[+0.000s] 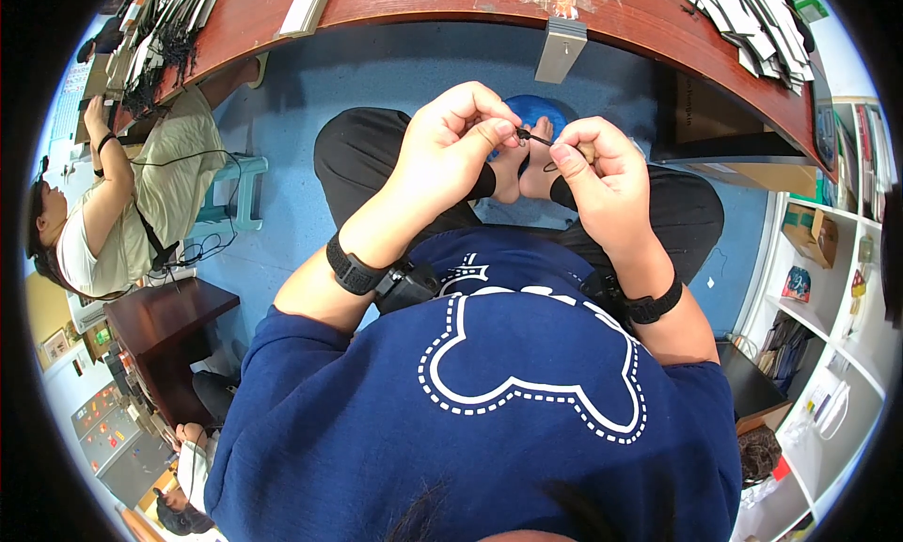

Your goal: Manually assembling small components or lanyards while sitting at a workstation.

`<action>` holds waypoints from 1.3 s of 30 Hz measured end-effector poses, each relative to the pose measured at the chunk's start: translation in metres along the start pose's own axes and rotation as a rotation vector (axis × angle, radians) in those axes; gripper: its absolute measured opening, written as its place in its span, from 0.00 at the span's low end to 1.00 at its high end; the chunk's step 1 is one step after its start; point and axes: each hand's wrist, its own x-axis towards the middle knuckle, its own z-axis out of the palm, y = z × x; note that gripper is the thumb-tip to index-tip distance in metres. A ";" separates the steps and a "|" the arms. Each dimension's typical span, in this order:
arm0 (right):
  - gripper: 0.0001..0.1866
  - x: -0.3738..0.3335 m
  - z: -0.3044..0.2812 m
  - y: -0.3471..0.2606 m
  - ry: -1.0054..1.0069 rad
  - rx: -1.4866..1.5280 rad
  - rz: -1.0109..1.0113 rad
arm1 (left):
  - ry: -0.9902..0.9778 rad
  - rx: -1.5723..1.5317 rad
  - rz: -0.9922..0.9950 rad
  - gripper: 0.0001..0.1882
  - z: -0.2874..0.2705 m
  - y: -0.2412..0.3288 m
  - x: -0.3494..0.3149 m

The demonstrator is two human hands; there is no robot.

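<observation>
Above my lap, my left hand (458, 140) pinches a thin black cord (538, 140) between thumb and forefinger. A small dark knot or loop in the cord shows right at those fingertips. The cord runs across to my right hand (604, 171), whose thumb and bent fingers are closed on its other end. A small tan piece (588, 152) shows by the right fingers; I cannot make out what it is. Both hands are level with each other and a short way apart.
Ahead stands a red-brown table (423, 1) with stacks of white strips with black cords (752, 34) at its right. A co-worker (122, 194) sits at the left beside a teal stool (235, 194). White shelves (818, 307) stand on the right. Below my hands is a blue round object (546, 109).
</observation>
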 end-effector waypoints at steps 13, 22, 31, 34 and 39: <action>0.06 0.011 -0.003 0.002 -0.129 0.324 0.376 | -0.066 0.353 0.035 0.03 0.006 0.007 -0.004; 0.02 0.007 0.010 0.007 0.097 0.037 0.113 | -0.010 0.526 0.213 0.02 0.009 0.006 -0.002; 0.01 0.005 0.009 0.006 0.133 -0.040 0.014 | -0.022 0.245 -0.088 0.03 0.007 0.002 -0.003; 0.01 0.007 0.007 0.008 0.108 0.078 0.116 | -0.066 0.156 -0.100 0.04 0.007 0.002 -0.003; 0.03 0.007 0.007 0.010 0.088 0.172 0.160 | -0.060 0.044 -0.094 0.05 0.006 0.001 -0.003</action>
